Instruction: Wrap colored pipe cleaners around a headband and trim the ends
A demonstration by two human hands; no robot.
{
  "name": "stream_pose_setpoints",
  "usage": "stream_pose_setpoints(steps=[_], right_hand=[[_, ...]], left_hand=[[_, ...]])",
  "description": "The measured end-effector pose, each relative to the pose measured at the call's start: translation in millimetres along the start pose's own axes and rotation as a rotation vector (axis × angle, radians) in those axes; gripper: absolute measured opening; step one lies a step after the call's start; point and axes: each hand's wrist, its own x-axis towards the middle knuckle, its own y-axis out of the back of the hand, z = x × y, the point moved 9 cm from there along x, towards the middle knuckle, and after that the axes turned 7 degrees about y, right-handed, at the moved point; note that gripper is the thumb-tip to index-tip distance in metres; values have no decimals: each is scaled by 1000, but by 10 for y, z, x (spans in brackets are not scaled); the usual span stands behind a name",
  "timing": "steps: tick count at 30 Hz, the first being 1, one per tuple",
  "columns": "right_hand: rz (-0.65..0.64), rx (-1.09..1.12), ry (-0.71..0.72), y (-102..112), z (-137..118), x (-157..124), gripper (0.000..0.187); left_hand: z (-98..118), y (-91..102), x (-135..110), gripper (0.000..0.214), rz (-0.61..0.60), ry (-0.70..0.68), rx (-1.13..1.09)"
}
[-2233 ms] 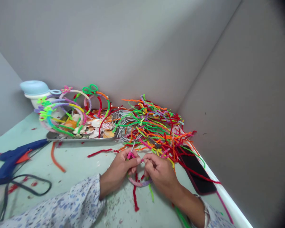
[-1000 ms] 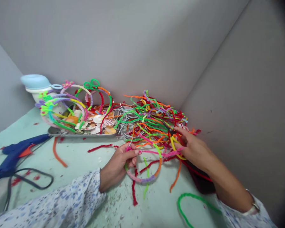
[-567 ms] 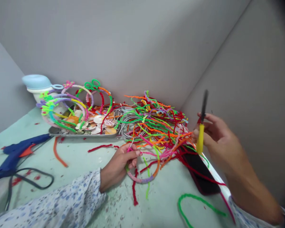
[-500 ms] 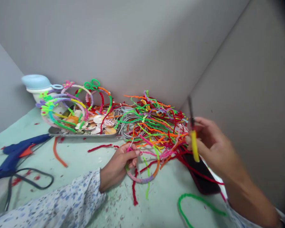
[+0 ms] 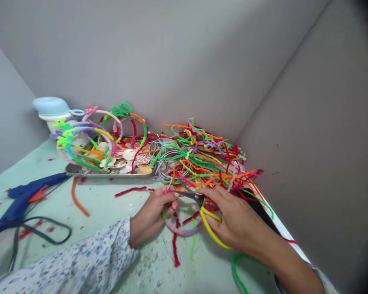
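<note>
My left hand [image 5: 151, 212] is closed, pinching the end of a curved headband [image 5: 179, 230] wrapped in pink and lilac pipe cleaners, low over the table. My right hand [image 5: 236, 218] grips yellow-handled scissors [image 5: 207, 222], whose dark blades point left at the pinched end by my left fingers. Just behind both hands lies a big tangle of coloured pipe cleaners [image 5: 208, 161].
A metal tray [image 5: 79, 170] holds finished headbands and shells at back left, a pale blue lidded pot [image 5: 50, 108] behind it. A blue glue gun [image 5: 24, 196] with black cord lies at left. Loose red, orange and green pieces litter the table. Grey walls close the right and back.
My right hand left the headband, reached into the pile at right, lifted the yellow-handled scissors, and brought them left to my left hand. The left hand stayed put.
</note>
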Motion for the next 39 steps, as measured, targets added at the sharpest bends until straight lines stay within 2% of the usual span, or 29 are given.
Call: stream_pose_setpoints(steps=[5,12,23,33,39], right_hand=[[-58,-161,-56,-82,-6,-35,47],[-89,-226,-99,-169,-41,-16,44],[-85,-160,-82,-215,-47,-14,47],[-128,-173,-88,-195,-94,-27,49],[-112,-126,-64,-178,-110,-23,50]], left_hand=[[9,23,5,14,10,2,-36],[22,-3,-2,17,-15,-16,-16],[17,-24,13,16,-35,-41,61],[16,-9,1,19,-25,-34,29],[23,-30,5,18,-38,-37,32]])
